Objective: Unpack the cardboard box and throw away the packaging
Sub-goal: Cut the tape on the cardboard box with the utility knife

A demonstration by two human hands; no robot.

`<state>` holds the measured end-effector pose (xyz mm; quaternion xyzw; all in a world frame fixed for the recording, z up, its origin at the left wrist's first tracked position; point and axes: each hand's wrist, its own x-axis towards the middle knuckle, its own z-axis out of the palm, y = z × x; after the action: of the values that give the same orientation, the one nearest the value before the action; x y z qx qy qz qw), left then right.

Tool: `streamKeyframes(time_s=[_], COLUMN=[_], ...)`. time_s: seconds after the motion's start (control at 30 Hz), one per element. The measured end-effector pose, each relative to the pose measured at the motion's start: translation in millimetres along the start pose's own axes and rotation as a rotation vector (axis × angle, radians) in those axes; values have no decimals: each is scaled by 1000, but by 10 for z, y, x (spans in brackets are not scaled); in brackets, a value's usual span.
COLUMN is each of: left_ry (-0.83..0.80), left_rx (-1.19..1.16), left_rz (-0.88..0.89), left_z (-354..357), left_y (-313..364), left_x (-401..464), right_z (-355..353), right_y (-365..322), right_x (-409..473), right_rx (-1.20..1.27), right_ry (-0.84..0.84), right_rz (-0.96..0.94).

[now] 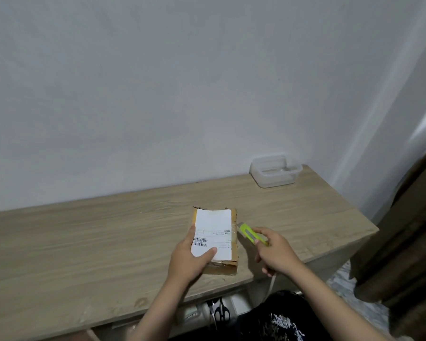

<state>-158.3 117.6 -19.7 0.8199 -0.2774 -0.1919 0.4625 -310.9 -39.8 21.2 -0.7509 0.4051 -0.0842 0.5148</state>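
Wood-grain worktop [84, 242] against a plain grey wall carries the box [218, 242], which lies flat near the front edge, white label [213, 232] up. Its small size and dented, torn cardboard suggest a light, semi-stiff shell that yields under pressure; the glossy tape is probably slippery. Recommended hold: across the top and left edge, clear of the taped seams. Left hand [191, 257] rests there, thumb curled onto the label and fingers wrapped round the left side. Right hand [276, 252] grips a yellow-green cutter [252, 233], its tip just beside the box's right edge. A clear tub [276, 172] stands well apart at the rear corner.
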Motion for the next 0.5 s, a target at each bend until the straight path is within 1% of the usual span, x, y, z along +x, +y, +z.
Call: streamKeyframes(time_s=[0.17, 0.5], left_ry=[34, 27], left_rx=[-23, -66], left_rz=[-4, -49], left_z=[18, 44], left_y=[18, -60], left_x=[-29, 1], right_z=[24, 51], right_y=[-86, -84], right_x=[57, 134], right_rx=[-20, -45], right_ry=[-2, -37], right_rz=[-14, 9])
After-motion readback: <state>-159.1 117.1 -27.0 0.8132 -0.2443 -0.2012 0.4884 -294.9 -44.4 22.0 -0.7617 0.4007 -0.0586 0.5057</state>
